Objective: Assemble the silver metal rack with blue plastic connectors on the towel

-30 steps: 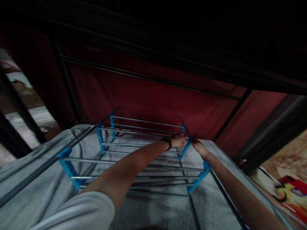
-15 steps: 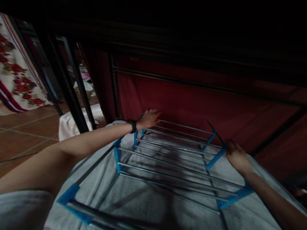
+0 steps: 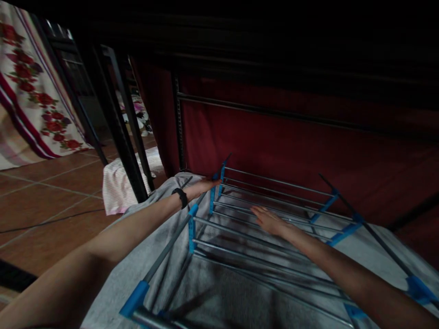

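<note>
A rack of thin metal tubes [image 3: 260, 258] with blue plastic connectors [image 3: 192, 230] lies on a grey blanket [image 3: 137, 256]. My left hand [image 3: 205, 185], with a dark band on its wrist, is closed around the rack's left side tube beside a far blue connector. Part of its grip is hidden. Over the middle of the rack, my right hand [image 3: 269, 220] has its fingers stretched out and holds nothing. The right side connectors [image 3: 346, 232] lie beyond my right forearm. Lower right, another blue connector [image 3: 421, 289] sits on a side tube.
Dark metal posts [image 3: 120, 123] stand at the left, and a dark ledge [image 3: 240, 36] spans overhead. A red cloth [image 3: 260, 141] hangs behind a metal crossbar. Left are a flowered curtain [image 3: 37, 91], a striped cloth [image 3: 118, 187] and a tiled floor [image 3: 51, 196] with a cable.
My right hand has left the rack's right side and moved left over the tubes. My left hand has come down and closed at the left side tube. The view has shifted slightly right-to-left.
</note>
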The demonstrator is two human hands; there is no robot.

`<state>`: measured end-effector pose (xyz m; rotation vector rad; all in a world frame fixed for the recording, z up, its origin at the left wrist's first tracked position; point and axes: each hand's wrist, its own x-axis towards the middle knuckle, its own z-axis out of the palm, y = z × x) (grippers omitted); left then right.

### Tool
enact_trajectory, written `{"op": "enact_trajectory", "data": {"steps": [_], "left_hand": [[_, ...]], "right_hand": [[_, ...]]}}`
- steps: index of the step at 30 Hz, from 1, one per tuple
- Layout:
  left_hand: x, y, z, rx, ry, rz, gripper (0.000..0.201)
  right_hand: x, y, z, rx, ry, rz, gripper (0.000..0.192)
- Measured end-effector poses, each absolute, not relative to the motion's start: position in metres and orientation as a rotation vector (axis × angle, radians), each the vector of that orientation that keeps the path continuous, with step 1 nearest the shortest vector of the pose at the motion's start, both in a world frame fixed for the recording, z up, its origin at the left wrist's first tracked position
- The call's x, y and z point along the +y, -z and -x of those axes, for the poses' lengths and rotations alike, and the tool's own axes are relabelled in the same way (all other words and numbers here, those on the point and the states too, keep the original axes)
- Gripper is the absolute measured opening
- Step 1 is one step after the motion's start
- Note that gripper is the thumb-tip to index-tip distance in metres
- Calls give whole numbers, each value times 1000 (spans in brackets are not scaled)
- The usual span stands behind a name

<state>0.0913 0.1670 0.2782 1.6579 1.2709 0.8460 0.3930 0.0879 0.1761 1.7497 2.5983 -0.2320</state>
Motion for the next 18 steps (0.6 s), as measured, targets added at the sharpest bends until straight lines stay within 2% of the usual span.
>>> {"op": "enact_trajectory", "data": {"steps": [7,15,18], "left_hand": [[194,-261,-90,1245,-737,-1650,47],[201,-252,-89,1308,-710,-1763,47],[202,-253,-89,1315,-692,-1763,50]], "right_hand": [[134,-167,-336,2537,314,-1801,59],[164,-159,-292,2550,316,-1735,53],[171,-157,-283,2530,302,-1755,45]]}}
